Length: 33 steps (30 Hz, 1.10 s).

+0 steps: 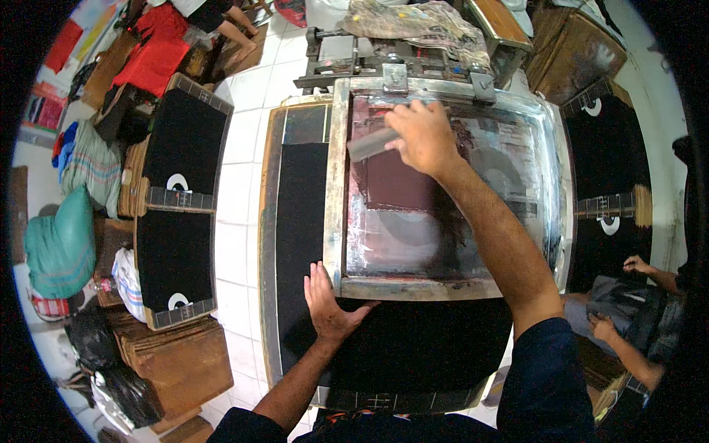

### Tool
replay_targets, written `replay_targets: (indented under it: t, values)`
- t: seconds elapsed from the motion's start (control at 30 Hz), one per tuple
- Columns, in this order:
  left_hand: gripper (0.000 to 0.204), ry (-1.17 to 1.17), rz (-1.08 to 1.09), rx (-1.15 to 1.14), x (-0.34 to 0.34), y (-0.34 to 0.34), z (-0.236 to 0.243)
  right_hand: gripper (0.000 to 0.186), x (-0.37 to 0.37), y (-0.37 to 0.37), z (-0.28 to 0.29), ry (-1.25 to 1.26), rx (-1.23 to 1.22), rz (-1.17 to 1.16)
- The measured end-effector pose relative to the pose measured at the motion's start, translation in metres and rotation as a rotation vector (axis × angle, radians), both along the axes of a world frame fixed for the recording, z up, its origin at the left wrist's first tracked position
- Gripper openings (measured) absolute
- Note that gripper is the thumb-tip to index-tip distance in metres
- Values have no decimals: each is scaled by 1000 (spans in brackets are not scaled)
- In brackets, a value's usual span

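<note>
In the head view, I have the right hand (422,136) clenched around a grey squeegee (371,145) at 12 o'clock over the screen frame (337,207), the left hand (330,306), fingers extended and released, at its 7 o'clock corner.

Printing workshop: framed screen (413,289), stacked boards (177,365)

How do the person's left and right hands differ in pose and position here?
The right hand is curled around a grey bar, while the left hand is open and grips no tool. The right hand is over the inner area of the framed screen; the left hand is at its lower left corner, with the thumb spread. The right hand is farther from the body than the left hand. Both are bare.
</note>
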<state>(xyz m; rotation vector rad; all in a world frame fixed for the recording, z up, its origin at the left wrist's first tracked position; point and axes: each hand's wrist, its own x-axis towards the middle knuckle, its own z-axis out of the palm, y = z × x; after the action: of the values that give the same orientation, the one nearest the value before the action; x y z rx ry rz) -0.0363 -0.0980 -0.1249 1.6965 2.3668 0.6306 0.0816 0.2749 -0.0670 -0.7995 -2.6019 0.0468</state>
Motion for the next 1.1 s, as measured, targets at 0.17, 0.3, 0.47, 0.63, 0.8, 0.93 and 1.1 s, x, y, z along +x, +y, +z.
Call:
replay_targets:
  t: [0.17, 0.3, 0.47, 0.63, 0.8, 0.93, 1.1]
  values:
    - [133, 28, -30, 29, 1, -1, -1, 34, 29, -45, 7, 20, 17, 26]
    - [131, -4, 7, 13, 1, -5, -4, 24, 52, -86, 5, -97, 11, -157]
    - [130, 8, -10, 6, 1, -7, -10, 26, 43, -76, -7, 119, 160, -154]
    - [132, 42, 1, -25, -2, -10, -15, 20, 27, -55, -4, 210, 36, -246]
    - [132, 49, 4, -40, -2, -12, -18, 25, 23, -12, -1, 245, 58, -467]
    - [132, 75, 9, -59, 0, -11, -15, 25, 24, -19, -10, 183, -27, -630]
    - [128, 35, 15, -25, 1, -10, -12, 27, 33, -48, -12, 221, -10, -811]
